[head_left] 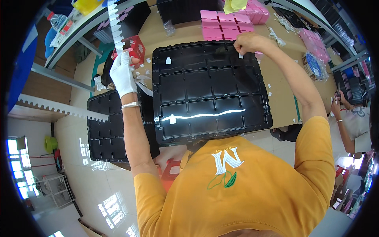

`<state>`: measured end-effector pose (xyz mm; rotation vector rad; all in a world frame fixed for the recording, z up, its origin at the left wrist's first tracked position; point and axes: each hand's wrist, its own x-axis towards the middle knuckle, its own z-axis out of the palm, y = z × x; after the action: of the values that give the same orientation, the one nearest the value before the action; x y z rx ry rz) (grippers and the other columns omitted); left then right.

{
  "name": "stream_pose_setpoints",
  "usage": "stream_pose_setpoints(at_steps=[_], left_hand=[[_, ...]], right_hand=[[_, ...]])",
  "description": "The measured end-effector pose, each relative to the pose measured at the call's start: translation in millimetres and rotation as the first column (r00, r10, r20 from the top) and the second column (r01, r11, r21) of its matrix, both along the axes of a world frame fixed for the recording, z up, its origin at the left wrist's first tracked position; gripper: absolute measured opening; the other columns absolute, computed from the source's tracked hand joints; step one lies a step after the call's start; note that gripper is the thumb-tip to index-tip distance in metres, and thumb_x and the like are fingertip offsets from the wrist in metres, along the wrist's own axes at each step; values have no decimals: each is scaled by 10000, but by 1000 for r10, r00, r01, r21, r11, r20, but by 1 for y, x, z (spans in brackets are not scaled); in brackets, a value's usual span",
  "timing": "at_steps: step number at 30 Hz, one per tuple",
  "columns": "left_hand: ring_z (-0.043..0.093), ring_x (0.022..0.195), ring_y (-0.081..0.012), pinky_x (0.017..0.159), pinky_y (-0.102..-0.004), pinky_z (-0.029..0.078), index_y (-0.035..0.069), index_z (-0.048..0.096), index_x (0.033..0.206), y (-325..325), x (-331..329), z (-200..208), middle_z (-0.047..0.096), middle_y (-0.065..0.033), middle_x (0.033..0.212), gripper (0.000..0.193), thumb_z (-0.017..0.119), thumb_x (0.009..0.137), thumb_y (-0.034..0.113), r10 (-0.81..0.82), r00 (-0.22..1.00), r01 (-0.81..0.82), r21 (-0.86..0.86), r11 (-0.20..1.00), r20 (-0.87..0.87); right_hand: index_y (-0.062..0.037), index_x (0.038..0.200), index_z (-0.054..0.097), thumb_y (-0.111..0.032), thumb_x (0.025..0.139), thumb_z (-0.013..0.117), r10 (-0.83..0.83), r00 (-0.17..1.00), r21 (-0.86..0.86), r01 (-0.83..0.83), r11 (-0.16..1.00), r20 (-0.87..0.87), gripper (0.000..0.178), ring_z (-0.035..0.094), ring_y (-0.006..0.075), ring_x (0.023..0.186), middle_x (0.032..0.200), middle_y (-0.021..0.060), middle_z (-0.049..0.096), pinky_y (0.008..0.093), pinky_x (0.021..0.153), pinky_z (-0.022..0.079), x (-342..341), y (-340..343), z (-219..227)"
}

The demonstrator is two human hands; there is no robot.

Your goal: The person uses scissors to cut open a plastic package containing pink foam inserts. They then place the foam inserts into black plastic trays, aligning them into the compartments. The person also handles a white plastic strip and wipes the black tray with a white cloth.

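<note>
A black plastic tray (189,81) with a grid of shallow compartments lies in front of me. Two small white bottle-shaped pieces, one at its upper left (168,60) and one at its lower left (172,119), sit on it. At the tray's upper right corner, my right hand (248,42) is bare and its fingers pinch another small white piece (241,56) against the surface. Left of the tray, my left hand (124,75), in a white glove with bare fingertips showing, closes on the lower end of a long white notched strip (115,25). A red box (136,46) is beside it.
More black trays (104,130) are stacked at the left. Pink trays (227,27) lie beyond, and white scraps dot the brown tabletop (177,49). Another notched strip (59,107) juts in from the left. A metal-framed shelf (85,27) stands far left. A co-worker's hands (337,104) show at right.
</note>
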<state>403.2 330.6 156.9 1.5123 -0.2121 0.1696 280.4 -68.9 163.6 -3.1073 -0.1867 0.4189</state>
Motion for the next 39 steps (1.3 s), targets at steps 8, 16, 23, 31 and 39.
stream_pose_setpoints(at_steps=[8, 16, 23, 31, 39], left_hand=[[578, 548, -89, 500, -218, 434, 10, 679, 1001, 14, 3, -6, 652, -58, 689, 272, 570, 967, 257, 37, 994, -42, 47, 998, 100], [557, 475, -86, 387, -218, 418, -1, 633, 986, 0, -10, 8, 629, -53, 656, 251, 597, 944, 243, -55, 994, 31, -234, 972, -97], [502, 455, -55, 413, -195, 380, 0, 655, 953, -1, -13, 10, 624, -31, 653, 243, 585, 955, 232, -64, 989, 32, -230, 973, -131], [527, 531, -50, 489, -184, 407, -4, 660, 1055, 4, -12, 8, 649, -37, 709, 208, 546, 954, 138, -164, 982, 136, -248, 959, -96], [636, 834, -109, 730, -228, 494, -54, 659, 1112, -1, -20, 8, 683, -69, 988, 256, 612, 900, 83, -154, 987, 137, -271, 953, -40]], right_hand=[[-53, 843, 676, -207, 648, 796, -106, 993, -146, 112, 983, 53, 277, 655, 319, 788, 809, 129, 679, 430, 723, 507, 14, 13, 6], [-21, 966, 659, -205, 839, 658, 71, 742, 380, -421, 824, 667, 223, 639, 256, 700, 865, 96, 652, 360, 682, 503, 91, 140, 22], [-27, 979, 679, -358, 879, 652, -269, 928, 832, -73, 550, 259, 347, 579, 101, 618, 730, 25, 609, 259, 563, 463, 136, 246, 42], [-163, 983, 696, -131, 828, 654, -107, 455, 364, -527, 767, 884, 163, 625, 241, 781, 856, 67, 567, 336, 635, 506, 113, 240, 32], [-124, 1040, 683, -97, 740, 695, 112, 470, 149, -483, 863, 875, 301, 604, 257, 854, 942, 92, 532, 371, 704, 513, 77, 265, 26]])
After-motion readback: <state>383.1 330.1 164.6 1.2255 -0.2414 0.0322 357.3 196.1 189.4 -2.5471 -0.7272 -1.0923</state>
